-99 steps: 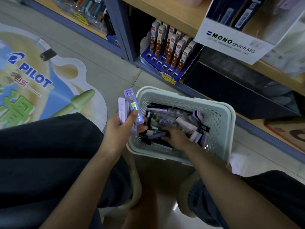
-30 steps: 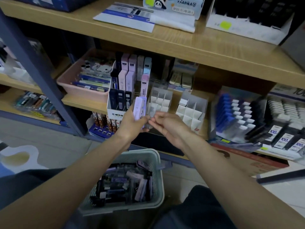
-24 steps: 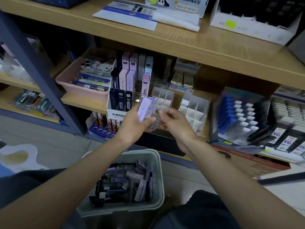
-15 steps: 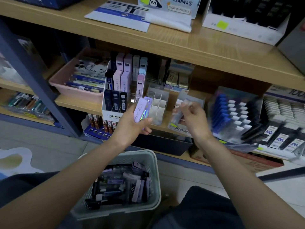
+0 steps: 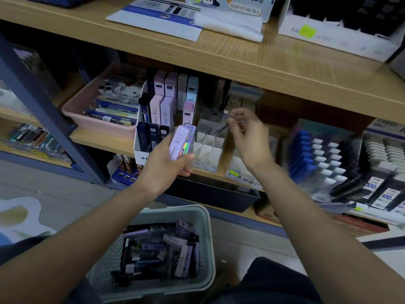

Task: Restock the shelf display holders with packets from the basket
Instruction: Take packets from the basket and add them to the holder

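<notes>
My left hand (image 5: 163, 163) grips a small stack of lilac packets (image 5: 180, 142) in front of the middle shelf. My right hand (image 5: 246, 137) pinches a clear packet (image 5: 221, 127) and holds it over the white divided holder (image 5: 209, 148), whose front cells look empty. Left of it stands a white tiered holder (image 5: 140, 153) filled with pink, lilac and dark packets. Below, on the floor between my knees, the pale green basket (image 5: 206, 224) holds several more dark and lilac packets.
A pink tray (image 5: 87, 110) of pens sits at the shelf's left. Blue-and-white refill displays (image 5: 315, 154) fill the right side. A wooden upper shelf (image 5: 263, 64) overhangs the holders. A dark blue upright post (image 5: 37, 102) stands at left. A dark bin (image 5: 210, 194) sits on the bottom shelf.
My right hand took a clear packet from the stack and carried it up and right, over the white divided holder. My left hand stayed near the holder with the lilac packets.
</notes>
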A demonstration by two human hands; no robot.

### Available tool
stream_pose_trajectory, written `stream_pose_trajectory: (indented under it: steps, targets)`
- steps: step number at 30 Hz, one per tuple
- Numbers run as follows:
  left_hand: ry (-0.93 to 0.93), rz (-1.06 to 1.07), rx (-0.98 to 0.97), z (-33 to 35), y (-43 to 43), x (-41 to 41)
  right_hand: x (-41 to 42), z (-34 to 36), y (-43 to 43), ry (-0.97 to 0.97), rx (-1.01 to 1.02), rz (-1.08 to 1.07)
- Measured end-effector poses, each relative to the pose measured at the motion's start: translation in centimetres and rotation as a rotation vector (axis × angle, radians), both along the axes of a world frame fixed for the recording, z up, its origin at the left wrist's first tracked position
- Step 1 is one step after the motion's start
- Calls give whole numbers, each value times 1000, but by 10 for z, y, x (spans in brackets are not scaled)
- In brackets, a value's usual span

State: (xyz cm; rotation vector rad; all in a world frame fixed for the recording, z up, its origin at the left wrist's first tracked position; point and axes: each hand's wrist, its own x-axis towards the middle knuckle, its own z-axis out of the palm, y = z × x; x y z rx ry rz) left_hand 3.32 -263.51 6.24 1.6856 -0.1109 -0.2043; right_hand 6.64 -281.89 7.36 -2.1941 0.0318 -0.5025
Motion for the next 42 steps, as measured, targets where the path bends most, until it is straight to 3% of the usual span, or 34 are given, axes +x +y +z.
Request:
stream_pose_trajectory:
  steps: [6, 15, 21, 27, 30, 32, 37, 42]
  targets:
    - [22, 46, -13, -8, 15, 7, 34, -14, 15, 36, -169, 104]
    - [68, 58, -44, -12, 19, 10, 51, -14, 25, -14, -232, -62]
    - [83, 60, -40, -11, 20, 7, 57, -19, 25, 138, -384, 28]
    - [125, 42, -52, -11, 25, 0, 53, -12, 32, 193, -566, -13]
    - [151, 13, -36, -11, 27, -7, 26, -5, 46, -21, -422, 32]
    - [171, -12, -11, -12, 28, -12, -2, -3, 57, -34, -301, 111]
    - [186, -165, 34, -18, 33, -31, -52, -12, 75, 369, 54, 399]
    - [249, -251, -19, -17, 41, -44, -64, -11, 73, 437, 259, 535]
